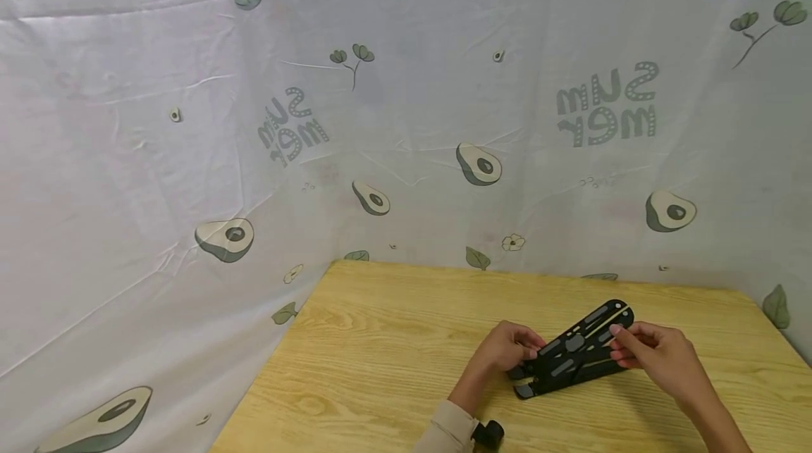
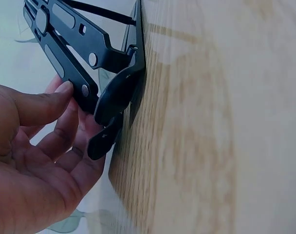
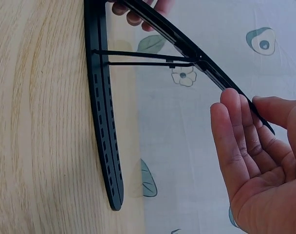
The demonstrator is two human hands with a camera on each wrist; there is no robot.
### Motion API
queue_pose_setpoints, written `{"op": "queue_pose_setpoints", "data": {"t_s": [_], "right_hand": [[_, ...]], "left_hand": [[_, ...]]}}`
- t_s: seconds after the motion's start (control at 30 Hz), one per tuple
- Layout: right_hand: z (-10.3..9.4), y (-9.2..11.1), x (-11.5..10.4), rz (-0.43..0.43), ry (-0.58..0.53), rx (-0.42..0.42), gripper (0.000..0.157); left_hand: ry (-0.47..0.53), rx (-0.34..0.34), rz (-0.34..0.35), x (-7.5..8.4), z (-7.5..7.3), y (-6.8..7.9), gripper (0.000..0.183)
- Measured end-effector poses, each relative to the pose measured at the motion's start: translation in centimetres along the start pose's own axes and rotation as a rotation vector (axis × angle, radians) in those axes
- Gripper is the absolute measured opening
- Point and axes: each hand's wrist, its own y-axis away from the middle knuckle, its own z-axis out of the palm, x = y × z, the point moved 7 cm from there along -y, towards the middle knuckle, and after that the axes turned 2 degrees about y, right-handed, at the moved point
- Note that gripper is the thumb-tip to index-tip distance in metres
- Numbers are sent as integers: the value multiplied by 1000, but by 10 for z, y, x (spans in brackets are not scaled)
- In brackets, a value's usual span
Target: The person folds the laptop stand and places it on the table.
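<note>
A black folding laptop stand (image 1: pixel 574 343) is partly unfolded on the table, its upper panel tilted up from the base. My left hand (image 1: pixel 504 351) pinches the panel's lower end between thumb and fingers, beside the curved front lips (image 2: pixel 116 95) seen in the left wrist view. With thumb and fingertips, my right hand (image 1: pixel 662 358) grips the panel's raised far end. In the right wrist view, thin support rods (image 3: pixel 148 57) link the panel to the slotted base (image 3: pixel 106 136), which lies on the wood. Grey pads show on the panel's upper face.
The light wood table (image 1: pixel 380 340) extends left of and behind the stand. A pale curtain (image 1: pixel 406 122) printed with avocados and leaves hangs behind the table and along its left side. A small black device (image 1: pixel 488 434) sits at my left sleeve.
</note>
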Motion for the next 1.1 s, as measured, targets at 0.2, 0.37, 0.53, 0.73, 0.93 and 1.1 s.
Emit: {"op": "queue_pose_setpoints", "data": {"t_s": [0.2, 0.37, 0.53, 0.73, 0.93, 1.1], "right_hand": [[1, 1, 1, 31, -32, -4, 45], [2, 1, -2, 61, -21, 2, 48], [5, 3, -2, 92, -24, -3, 47], [8, 3, -3, 139, -43, -16, 47], [12, 7, -5, 172, -60, -32, 50], [14, 8, -7, 170, -57, -30, 50]], "left_hand": [[2, -29, -1, -4, -1, -6, 19], [0, -35, 7, -4, -5, -11, 20], [4, -48, 19, -5, -8, -16, 19], [-9, -51, 36, -7, -11, -21, 19], [6, -41, 38, -6, -16, -21, 20], [21, -36, 38, -4, -18, -20, 21]]}}
